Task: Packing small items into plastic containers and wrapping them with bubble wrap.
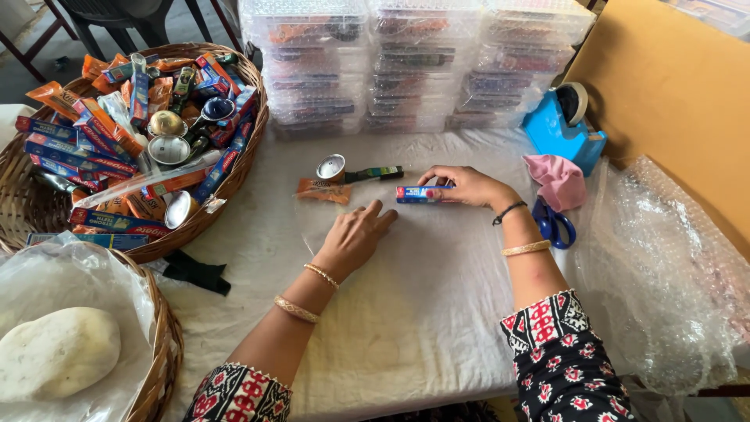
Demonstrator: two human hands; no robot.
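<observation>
Your right hand (pixel 469 186) pinches the small blue box (pixel 419 194) between its fingers, while your left hand (pixel 355 237) lies flat — fingers spread — on the clear plastic sheet (pixel 312 223).

Glossy carton (pixel 420 194); wicker basket (pixel 234 168)

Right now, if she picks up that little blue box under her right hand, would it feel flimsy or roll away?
The small blue box looks like thin printed card, so it is probably light and would dent if squeezed. Its flat sides suggest it would slide on the white cloth, not roll. The right hand pins it with fingertips alone, which hints at little weight.
</observation>
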